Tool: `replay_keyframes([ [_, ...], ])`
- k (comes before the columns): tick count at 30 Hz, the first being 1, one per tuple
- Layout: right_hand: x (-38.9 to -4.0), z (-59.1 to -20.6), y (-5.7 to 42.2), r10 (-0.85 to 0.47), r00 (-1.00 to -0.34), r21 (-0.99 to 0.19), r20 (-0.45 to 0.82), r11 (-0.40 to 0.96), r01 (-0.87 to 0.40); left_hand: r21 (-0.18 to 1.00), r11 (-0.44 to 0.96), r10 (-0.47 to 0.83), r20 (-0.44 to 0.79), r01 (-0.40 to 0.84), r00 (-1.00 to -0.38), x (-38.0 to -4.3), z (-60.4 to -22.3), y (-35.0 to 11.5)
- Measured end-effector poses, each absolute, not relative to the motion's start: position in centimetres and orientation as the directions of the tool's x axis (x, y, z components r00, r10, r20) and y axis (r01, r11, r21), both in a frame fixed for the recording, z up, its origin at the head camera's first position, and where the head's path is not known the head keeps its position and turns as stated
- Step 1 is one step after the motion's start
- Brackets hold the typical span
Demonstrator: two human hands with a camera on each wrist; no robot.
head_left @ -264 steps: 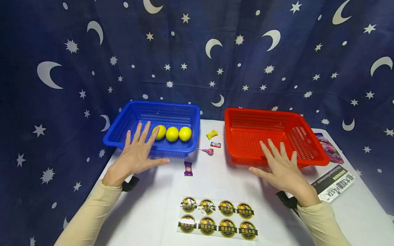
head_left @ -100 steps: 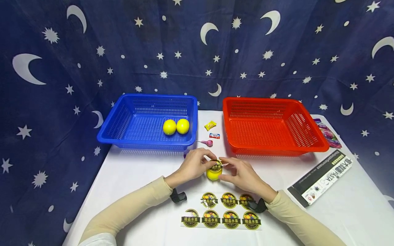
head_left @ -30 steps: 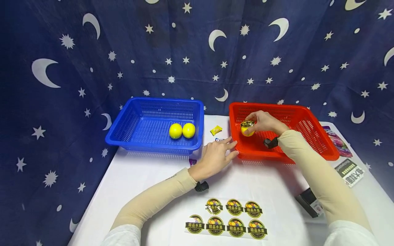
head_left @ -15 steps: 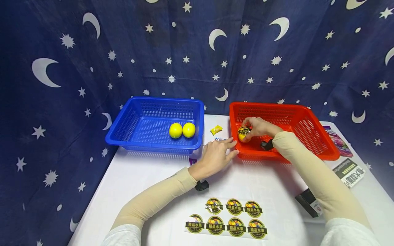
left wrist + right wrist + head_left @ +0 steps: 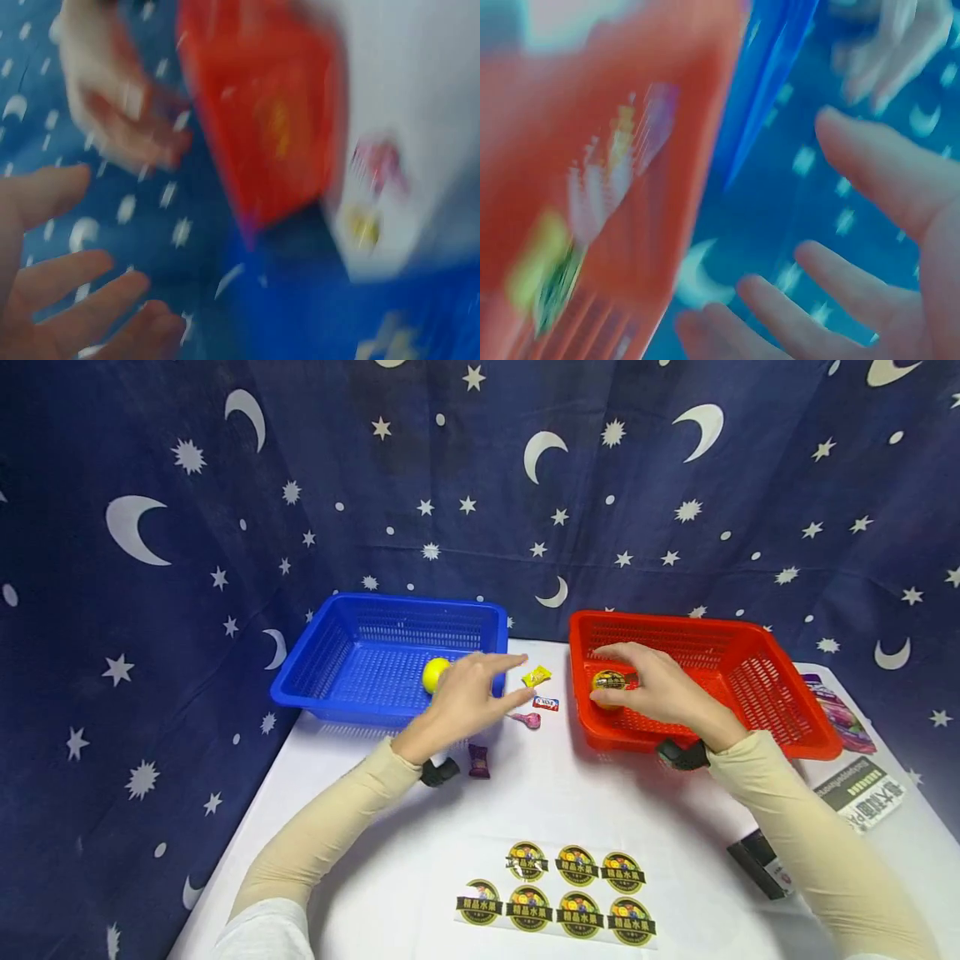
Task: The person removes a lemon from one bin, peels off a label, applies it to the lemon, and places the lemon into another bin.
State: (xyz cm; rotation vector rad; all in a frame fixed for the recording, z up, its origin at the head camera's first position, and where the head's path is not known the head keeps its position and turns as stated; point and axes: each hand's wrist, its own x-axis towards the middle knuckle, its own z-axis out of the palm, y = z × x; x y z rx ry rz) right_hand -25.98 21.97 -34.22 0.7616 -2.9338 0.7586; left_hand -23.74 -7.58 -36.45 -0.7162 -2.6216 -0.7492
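Note:
A lemon-yellow round fruit (image 5: 609, 681) with a round black-and-gold sticker on top sits at the left end of the red basket (image 5: 813, 739). My right hand (image 5: 663, 692) hovers over that basket, thumb and fingers spread apart and holding nothing. My left hand (image 5: 461, 697) is raised in front of the right end of the blue basket (image 5: 330, 702), fingers spread, gripping nothing. One plain yellow fruit (image 5: 434, 675) shows inside the blue basket beside this hand, which covers the basket's corner. Both wrist views are blurred; in each, the fingers are parted.
A sheet of fruit stickers (image 5: 555, 893) lies at the front of the white table. Between the baskets are a yellow candy (image 5: 536, 677), a small red-and-blue packet (image 5: 546, 703) and a pink lollipop (image 5: 531, 720). A purple candy (image 5: 478, 762) lies nearer; a pasta box (image 5: 862, 793) is at right.
Earlier, a sticker left the sheet and went onto one fruit. My right hand carried that fruit into the red basket and has let go. My left hand has left the red rim, moving left.

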Motion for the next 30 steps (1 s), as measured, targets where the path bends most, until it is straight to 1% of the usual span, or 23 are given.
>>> replay_keyframes([
  [2, -24.6, -34.6, 20.4, -0.479, -0.856, -0.461, 0.196, 0.725, -0.512, 0.409, 0.785, 0.322, 0.374, 0.466, -0.870, -24.6, -34.8, -9.8],
  [5, -23.2, -35.6, 17.8, -0.518, -0.819, -0.486, 0.248, 0.664, -0.567, 0.396, 0.850, 0.255, 0.267, 0.347, -0.929, -26.3, -32.9, -12.8],
  [7, -22.7, -36.3, 16.2, -0.539, -0.799, -0.507, 0.266, 0.627, -0.591, 0.356, 0.889, 0.236, 0.187, 0.289, -0.954, -27.6, -32.3, -14.5],
  [10, -22.5, -37.4, 14.1, -0.560, -0.783, -0.538, 0.272, 0.586, -0.606, 0.290, 0.920, 0.257, 0.066, 0.265, -0.964, -29.7, -32.1, -16.2],
  [15, -22.6, -38.7, 11.8, -0.582, -0.774, -0.534, 0.250, 0.584, -0.612, 0.213, 0.937, 0.311, -0.156, 0.275, -0.938, -32.9, -32.8, -17.2],
  [18, -22.7, -39.2, 11.0, -0.592, -0.769, -0.517, 0.243, 0.591, -0.619, 0.197, 0.947, 0.302, -0.271, 0.254, -0.914, -34.4, -33.4, -17.0],
  [21, -22.7, -39.6, 10.5, -0.601, -0.764, -0.507, 0.234, 0.595, -0.623, 0.187, 0.954, 0.287, -0.360, 0.233, -0.887, -35.4, -34.0, -16.7],
  [26, -22.4, -40.1, 10.3, -0.608, -0.768, -0.491, 0.202, 0.616, -0.616, 0.190, 0.958, 0.280, -0.468, 0.214, -0.838, -36.4, -35.6, -16.4],
  [30, -22.4, -40.1, 10.3, -0.606, -0.768, -0.472, 0.208, 0.625, -0.621, 0.181, 0.953, 0.301, -0.477, 0.243, -0.826, -36.7, -36.7, -16.0],
])
